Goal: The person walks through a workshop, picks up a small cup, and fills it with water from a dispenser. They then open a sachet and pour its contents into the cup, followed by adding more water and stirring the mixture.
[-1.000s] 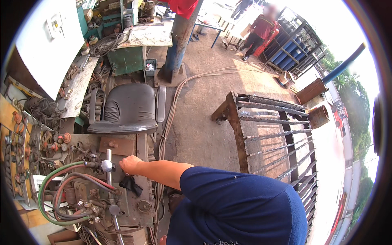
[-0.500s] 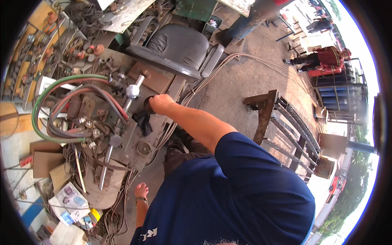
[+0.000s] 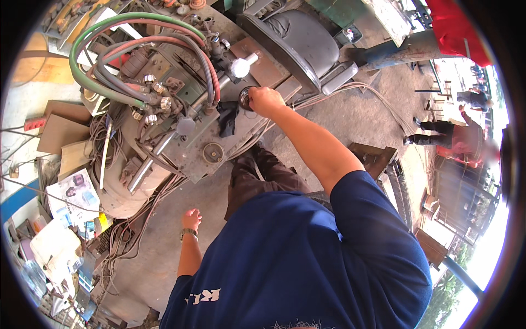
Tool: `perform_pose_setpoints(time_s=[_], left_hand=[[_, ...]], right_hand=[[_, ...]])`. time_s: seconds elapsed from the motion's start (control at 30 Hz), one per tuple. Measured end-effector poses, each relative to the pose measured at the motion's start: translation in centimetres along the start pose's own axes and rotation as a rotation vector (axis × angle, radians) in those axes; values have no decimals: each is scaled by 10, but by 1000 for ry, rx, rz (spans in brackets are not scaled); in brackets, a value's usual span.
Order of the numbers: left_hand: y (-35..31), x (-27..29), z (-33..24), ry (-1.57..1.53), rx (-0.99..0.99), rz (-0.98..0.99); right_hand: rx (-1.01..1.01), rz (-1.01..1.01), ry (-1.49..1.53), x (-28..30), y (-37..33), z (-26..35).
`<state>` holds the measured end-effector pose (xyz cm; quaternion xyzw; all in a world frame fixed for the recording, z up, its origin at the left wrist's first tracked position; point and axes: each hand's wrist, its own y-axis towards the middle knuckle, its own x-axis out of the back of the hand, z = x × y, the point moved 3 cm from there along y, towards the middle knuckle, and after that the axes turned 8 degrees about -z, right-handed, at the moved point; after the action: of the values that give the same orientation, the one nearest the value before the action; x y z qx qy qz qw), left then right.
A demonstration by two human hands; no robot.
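At the near edge of a cluttered metal workbench (image 3: 241,134), my right hand (image 3: 267,102) is closed on the rim of a dark round ring-like piece (image 3: 246,98); its exact kind is unclear. A black cloth or glove (image 3: 227,118) lies just left of it. Beyond my hand stands a metal rod with a silvery ball-shaped knob (image 3: 240,68). My left hand (image 3: 192,219) hangs low beside my body, empty, with its fingers loosely apart. A round dial-like fitting (image 3: 213,153) is set in the bench's near corner.
Green and red hoses (image 3: 137,19) arch over brass-coloured valves (image 3: 165,102). A black office chair (image 3: 307,44) stands behind the bench. Cables run along the floor (image 3: 350,120). Papers (image 3: 74,197) and cardboard lie at left. A person in red (image 3: 460,27) stands at upper right; others are farther off.
My view has shifted, so the bench appears higher and farther right. My right hand stays at the dark round piece. A person in red has come farther into view at upper right.
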<state>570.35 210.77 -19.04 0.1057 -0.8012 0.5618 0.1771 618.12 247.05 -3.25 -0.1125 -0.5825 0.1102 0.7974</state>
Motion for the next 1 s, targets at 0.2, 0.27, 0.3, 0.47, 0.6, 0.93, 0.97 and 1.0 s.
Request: perform_pose_setpoints(time_s=[0.2, 0.27, 0.3, 0.47, 0.6, 0.93, 0.97, 1.0], left_hand=[[4, 0, 28, -42, 64, -14], [6, -1, 30, -68, 95, 30], [7, 1, 24, -46, 80, 44], [3, 12, 4, -64, 69, 25], [8, 14, -9, -72, 54, 32], [2, 13, -25, -26, 29, 17], [0, 14, -25, -27, 34, 16], [-1, 12, -26, -30, 41, 16]], right_hand=[[3, 112, -74, 3, 8, 10], [-63, -41, 31, 8, 12, 13], [-131, -95, 43, -1, 17, 1], [-54, 12, 6, 6, 8, 9], [-16, 2, -20, -3, 14, -1], [20, 10, 31, -7, 6, 1], [-21, -10, 43, -5, 7, 1], [-60, -29, 52, -3, 9, 2]])
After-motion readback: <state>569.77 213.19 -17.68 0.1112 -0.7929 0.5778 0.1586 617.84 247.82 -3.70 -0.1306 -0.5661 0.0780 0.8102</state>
